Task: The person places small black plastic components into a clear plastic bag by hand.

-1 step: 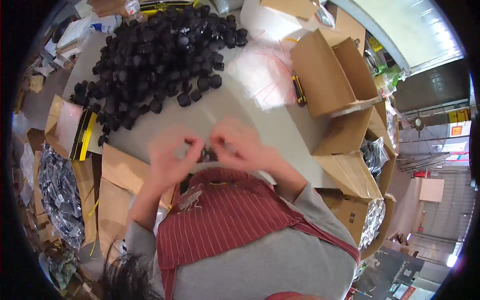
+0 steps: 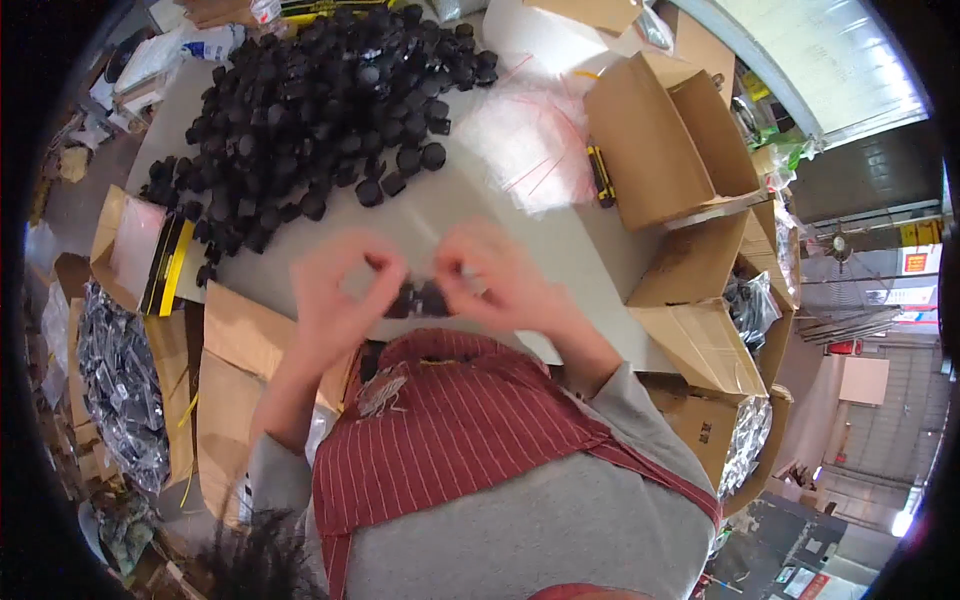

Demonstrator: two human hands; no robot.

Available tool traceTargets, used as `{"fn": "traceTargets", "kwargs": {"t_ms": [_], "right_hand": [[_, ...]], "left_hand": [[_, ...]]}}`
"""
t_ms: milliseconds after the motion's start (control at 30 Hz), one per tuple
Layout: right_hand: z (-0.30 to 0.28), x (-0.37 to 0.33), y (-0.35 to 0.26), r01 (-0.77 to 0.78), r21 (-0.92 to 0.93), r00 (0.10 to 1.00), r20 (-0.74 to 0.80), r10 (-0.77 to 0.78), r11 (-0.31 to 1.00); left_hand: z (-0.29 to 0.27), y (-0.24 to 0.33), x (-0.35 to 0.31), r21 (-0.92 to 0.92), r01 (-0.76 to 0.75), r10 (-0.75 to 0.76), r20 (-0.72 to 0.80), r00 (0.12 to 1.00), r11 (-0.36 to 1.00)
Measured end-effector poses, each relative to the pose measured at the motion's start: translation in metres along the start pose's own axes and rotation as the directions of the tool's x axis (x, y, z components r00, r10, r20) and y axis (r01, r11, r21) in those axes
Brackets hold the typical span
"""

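Note:
My left hand [image 2: 345, 290] and my right hand [image 2: 495, 280] face each other just above the near table edge, both blurred by motion. Thumb and fingers on each side curl into a ring. Between the fingertips are small black parts [image 2: 418, 299], pinched from either side; whether they are one joined piece or two cannot be made out. Farther off, a large heap of small black rounded pieces [image 2: 300, 120] covers the left and middle of the grey table [image 2: 350, 235].
Clear plastic bags [image 2: 535, 150] lie right of the heap, beside a yellow-black cutter [image 2: 601, 178] and an open cardboard box [image 2: 650, 150]. Another carton [image 2: 690, 340] holds bagged black items. At left, an open box contains black wrapped parts [image 2: 120, 390] beside a carton flap [image 2: 245, 335].
My hands have drawn slightly apart, and more of the black parts shows between the fingertips. The heap and boxes look the same apart from a slight shift of view.

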State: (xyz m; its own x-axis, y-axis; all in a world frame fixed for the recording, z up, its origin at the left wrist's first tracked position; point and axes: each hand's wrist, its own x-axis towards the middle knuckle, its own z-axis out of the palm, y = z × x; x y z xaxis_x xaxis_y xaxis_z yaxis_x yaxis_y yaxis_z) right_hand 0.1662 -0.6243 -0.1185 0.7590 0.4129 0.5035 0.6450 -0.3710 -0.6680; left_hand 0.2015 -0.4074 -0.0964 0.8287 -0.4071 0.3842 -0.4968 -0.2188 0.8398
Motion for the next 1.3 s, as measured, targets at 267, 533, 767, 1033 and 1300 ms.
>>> {"fn": "traceTargets", "kwargs": {"t_ms": [267,533,767,1033,1300], "right_hand": [[-0.066,-0.035,0.004,-0.111,0.013,0.966,-0.232,0.111,0.994],[-0.035,-0.055,0.041,0.081,0.949,0.697,-0.273,0.663,0.305],[0.001,-0.106,0.051,-0.142,0.988,0.653,0.14,0.744,-0.061],[-0.031,-0.116,0.013,-0.461,0.742,0.545,-0.196,0.815,0.487],[-0.124,-0.194,-0.011,0.313,0.455,-0.104,-0.856,0.506,0.834]], "left_hand": [[0.019,-0.001,0.067,-0.573,0.302,-0.244,0.178,0.953,0.762],[0.071,-0.041,0.094,-0.768,0.636,-0.199,0.614,0.764,0.07],[0.116,-0.064,0.096,-0.643,0.761,-0.352,0.697,0.625,0.078],[0.166,-0.057,0.104,-0.559,0.829,-0.309,0.789,0.531,-0.001],[0.227,-0.075,0.117,-0.481,0.649,-0.36,0.563,0.744,0.589]]}}
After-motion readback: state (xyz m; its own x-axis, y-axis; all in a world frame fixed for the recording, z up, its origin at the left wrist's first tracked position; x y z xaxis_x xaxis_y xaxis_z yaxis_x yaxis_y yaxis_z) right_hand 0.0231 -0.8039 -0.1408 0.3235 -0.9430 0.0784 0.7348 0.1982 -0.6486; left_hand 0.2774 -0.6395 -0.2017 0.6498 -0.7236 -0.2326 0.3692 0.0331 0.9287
